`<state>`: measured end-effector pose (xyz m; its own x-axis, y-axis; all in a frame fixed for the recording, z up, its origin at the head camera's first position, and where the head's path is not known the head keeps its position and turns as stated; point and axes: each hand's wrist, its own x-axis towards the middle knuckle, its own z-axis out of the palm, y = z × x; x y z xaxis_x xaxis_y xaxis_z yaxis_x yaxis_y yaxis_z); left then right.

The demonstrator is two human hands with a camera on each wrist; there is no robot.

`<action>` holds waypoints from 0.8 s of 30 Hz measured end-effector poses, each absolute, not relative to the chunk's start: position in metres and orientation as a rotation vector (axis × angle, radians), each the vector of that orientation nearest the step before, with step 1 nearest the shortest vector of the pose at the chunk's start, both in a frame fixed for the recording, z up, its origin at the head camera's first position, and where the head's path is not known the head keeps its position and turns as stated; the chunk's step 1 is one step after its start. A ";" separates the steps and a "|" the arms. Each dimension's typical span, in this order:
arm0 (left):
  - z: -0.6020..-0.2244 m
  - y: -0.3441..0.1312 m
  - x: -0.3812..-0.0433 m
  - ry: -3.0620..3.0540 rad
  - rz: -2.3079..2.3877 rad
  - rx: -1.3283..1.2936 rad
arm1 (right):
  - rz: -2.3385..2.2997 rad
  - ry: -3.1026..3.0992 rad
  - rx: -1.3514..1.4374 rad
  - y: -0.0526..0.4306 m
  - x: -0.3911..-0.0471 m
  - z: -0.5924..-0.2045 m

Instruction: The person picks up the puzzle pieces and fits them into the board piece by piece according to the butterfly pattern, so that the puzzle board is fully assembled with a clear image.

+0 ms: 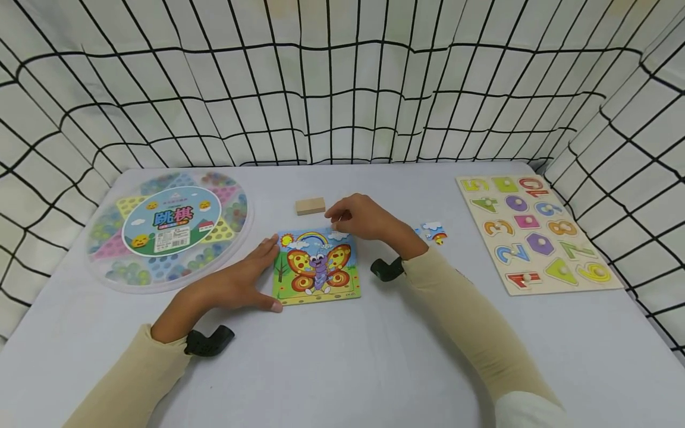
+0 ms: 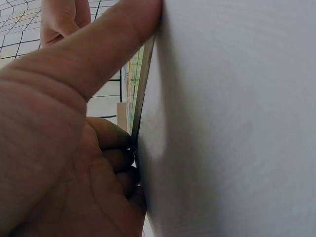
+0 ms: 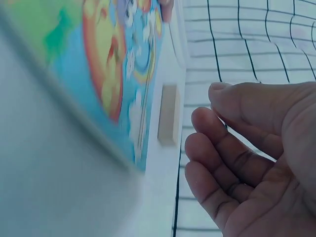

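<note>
A square butterfly jigsaw puzzle (image 1: 319, 270) lies on the white table, with a sun and a rainbow along its top. At its left side rests my left hand (image 1: 238, 285), the thumb stretched to the near left corner and the fingertips at the left edge. My right hand (image 1: 364, 219) is above the puzzle's far right corner, fingers loosely bent. In the right wrist view that hand (image 3: 247, 153) has nothing between thumb and fingers. Loose jigsaw pieces (image 1: 434, 230) lie right of the puzzle, partly behind the right wrist.
Beyond the puzzle lies a small wooden block (image 1: 310, 206). To the left is a round Chinese checkers box (image 1: 171, 229) with colored marbles. A wooden number and shape board (image 1: 535, 238) lies at the right. Black wire mesh (image 1: 342, 95) surrounds the table's back and sides.
</note>
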<state>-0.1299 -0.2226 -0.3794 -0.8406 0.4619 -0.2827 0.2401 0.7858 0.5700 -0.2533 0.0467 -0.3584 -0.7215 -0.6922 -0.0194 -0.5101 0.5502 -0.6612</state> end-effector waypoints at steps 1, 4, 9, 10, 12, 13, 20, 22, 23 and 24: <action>-0.380 -0.223 -0.130 2.565 0.743 0.531 | -0.932 2.517 -0.990 0.052 -0.254 -0.358; -0.380 -0.224 -0.129 2.565 0.737 0.532 | -0.919 2.542 -0.948 0.067 -0.255 -0.358; -0.380 -0.225 -0.128 2.568 0.731 0.538 | -0.888 2.580 -0.899 0.096 -0.255 -0.355; -0.380 -0.224 -0.128 2.567 0.736 0.538 | -0.887 2.585 -0.891 0.102 -0.255 -0.354; -0.380 -0.224 -0.128 2.567 0.736 0.537 | -0.876 2.599 -0.866 0.114 -0.255 -0.354; -0.380 -0.224 -0.128 2.566 0.737 0.536 | -0.870 2.604 -0.853 0.121 -0.256 -0.355; -0.380 -0.223 -0.128 2.567 0.719 0.521 | -0.836 2.610 -0.726 0.154 -0.258 -0.365; -0.381 -0.223 -0.129 2.572 0.714 0.529 | -0.834 2.616 -0.714 0.161 -0.258 -0.368; -0.381 -0.223 -0.129 2.571 0.714 0.533 | -0.832 2.618 -0.703 0.163 -0.257 -0.369; -0.381 -0.223 -0.130 2.573 0.712 0.539 | -0.824 2.622 -0.705 0.165 -0.257 -0.370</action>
